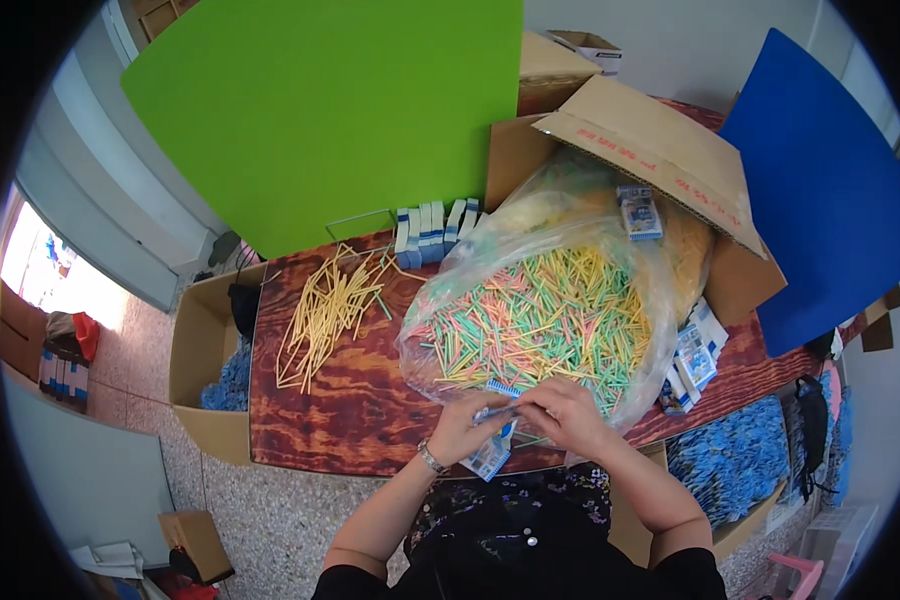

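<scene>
Both my hands meet at the table's front edge, before a clear plastic bag (662,360) full of short pink, green and yellow sticks (540,320). My left hand (460,430), with a bracelet at the wrist, is closed on a small blue and white packet (503,388). The fingers of my right hand (570,412) pinch the packet's other side, and what lies between the fingertips is partly hidden. Another blue and white packet (488,462) lies just below my left hand.
Long pale yellow sticks (325,315) lie loose at left. Behind stand blue and white packs (435,228). An open carton (650,140) rises behind the bag. More packets (695,358) lie at right. Boxes of blue packets (735,450) sit beside the table (360,430).
</scene>
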A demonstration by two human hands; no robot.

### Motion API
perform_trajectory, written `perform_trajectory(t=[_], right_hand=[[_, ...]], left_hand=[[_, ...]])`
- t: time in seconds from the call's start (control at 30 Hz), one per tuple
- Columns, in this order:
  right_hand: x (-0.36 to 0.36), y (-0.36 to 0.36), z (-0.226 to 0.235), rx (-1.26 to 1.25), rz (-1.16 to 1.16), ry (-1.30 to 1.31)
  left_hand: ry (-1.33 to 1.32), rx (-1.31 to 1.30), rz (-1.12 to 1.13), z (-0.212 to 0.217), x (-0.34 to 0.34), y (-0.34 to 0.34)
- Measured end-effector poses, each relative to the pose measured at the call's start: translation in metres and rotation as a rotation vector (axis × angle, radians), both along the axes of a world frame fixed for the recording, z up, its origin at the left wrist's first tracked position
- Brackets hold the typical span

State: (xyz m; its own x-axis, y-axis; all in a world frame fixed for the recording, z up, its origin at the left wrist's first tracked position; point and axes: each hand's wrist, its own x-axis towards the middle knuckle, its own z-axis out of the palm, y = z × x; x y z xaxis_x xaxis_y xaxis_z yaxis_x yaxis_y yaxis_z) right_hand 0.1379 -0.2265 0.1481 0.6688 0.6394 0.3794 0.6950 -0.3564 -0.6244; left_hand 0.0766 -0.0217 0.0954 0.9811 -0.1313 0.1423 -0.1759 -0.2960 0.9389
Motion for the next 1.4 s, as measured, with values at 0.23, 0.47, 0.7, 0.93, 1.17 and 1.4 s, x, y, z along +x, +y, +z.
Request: perform_trajectory(t=[0.23,0.47,0.7,0.93,1.17,1.4], right_hand=[[0.009,0.002,0.025,-0.023,0.061,0.149],[0.025,0.013,0.019,-0.088,0.244,0.095],[0.067,0.035,0.051,-0.139,0.285,0.470],[0.194,-0.005,-0.046,-0.790,-0.541,-0.005],[0.192,0.020,-0.081,-0.812,-0.710,0.064],[0.195,0.011,-0.113,-0.790,-0.736,-0.135]], left_hand=[[0.211,-0.197,-0.026,0.007,-0.004,-0.011],[0.183,0.092,0.051,0.003,0.004,0.003],[-0.072,0.171,0.273,-0.008,0.000,0.011],[0.043,0.033,0.335,-0.017,-0.005,0.011],[0.034,-0.124,0.361,-0.005,-0.007,0.000],[0.079,-0.034,0.327,0.000,-0.010,0.000]])
